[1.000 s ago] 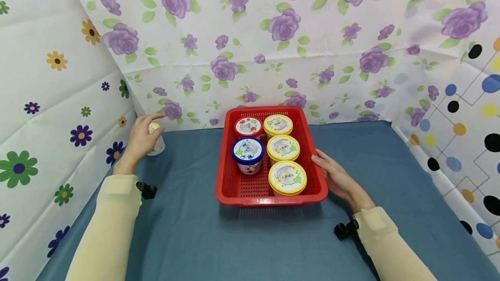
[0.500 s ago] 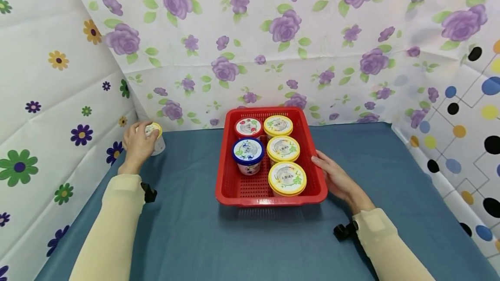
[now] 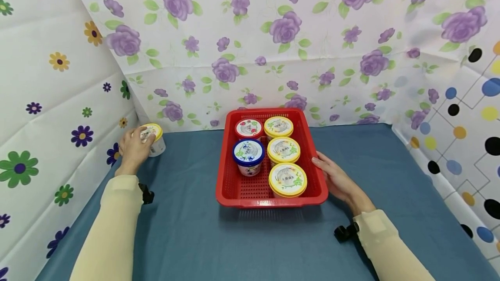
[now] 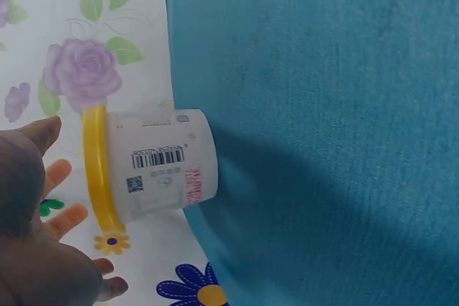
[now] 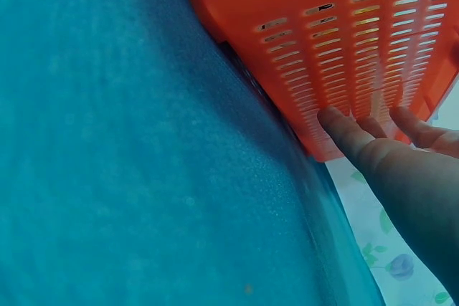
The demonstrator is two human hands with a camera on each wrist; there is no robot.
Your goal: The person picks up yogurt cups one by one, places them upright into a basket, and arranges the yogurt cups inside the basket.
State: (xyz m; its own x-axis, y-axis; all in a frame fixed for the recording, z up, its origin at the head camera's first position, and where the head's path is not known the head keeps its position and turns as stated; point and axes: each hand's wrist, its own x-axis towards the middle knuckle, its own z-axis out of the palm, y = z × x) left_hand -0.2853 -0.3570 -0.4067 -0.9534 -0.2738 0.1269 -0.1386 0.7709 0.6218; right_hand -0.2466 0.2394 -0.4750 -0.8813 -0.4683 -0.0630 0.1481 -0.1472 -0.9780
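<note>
A white tub with a yellow lid [image 3: 157,145] stands upright on the blue cloth at the far left, its barcode side [image 4: 159,157] facing the left wrist camera. My left hand [image 3: 134,148] is above and beside its lid, fingers spread; in the left wrist view a gap shows between thumb and lid. My right hand [image 3: 336,177] touches the right side of a red basket [image 3: 244,201], with straight fingers against the slotted wall [image 5: 348,55] in the right wrist view. Inside the basket are a red-lidded tub [image 3: 248,128], a blue-lidded tub [image 3: 248,152] and yellow-lidded tubs [image 3: 287,180].
Blue cloth [image 3: 195,237] covers the table. A rose-patterned sheet [image 3: 250,47] hangs behind it. Flower-patterned [image 3: 58,99] and dotted [image 3: 461,142] sheets bound the left and right sides. The left tub stands near the back left corner.
My left hand has shifted left and a little down, with its fingers drawn in around the lid, so more of the yellow lid shows. The right hand and basket have stayed put.
</note>
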